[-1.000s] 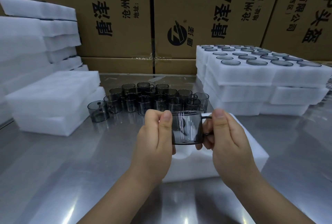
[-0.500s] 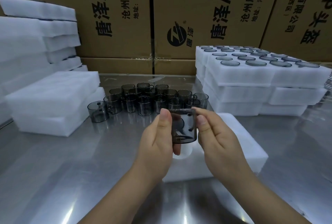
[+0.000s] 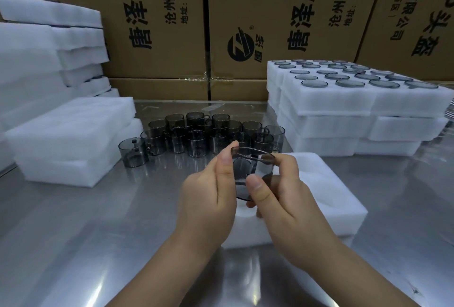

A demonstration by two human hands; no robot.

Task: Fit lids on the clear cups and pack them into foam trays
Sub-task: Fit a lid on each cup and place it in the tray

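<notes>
left hand [image 3: 208, 191] and right hand [image 3: 282, 198] both grip one cup [image 3: 253, 159] above tray [image 3: 331, 196], blocking its left half. loose cups [image 3: 196, 139] behind; packed stack [image 3: 344, 103] right, foam [image 3: 68, 129] left.

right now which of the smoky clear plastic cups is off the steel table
The cup between left hand and right hand; the others stand on the table.

Bright, even overhead light here. I'm getting white glare streaks on the steel table [image 3: 73, 233] near the bottom edge, and the foam [image 3: 32, 80] on the left is nearly blown out, hardly any texture. Shadows are soft. Wide-angle bend leans the boxes [image 3: 157, 11] outward at the sides; corners look slightly smeared.
</notes>
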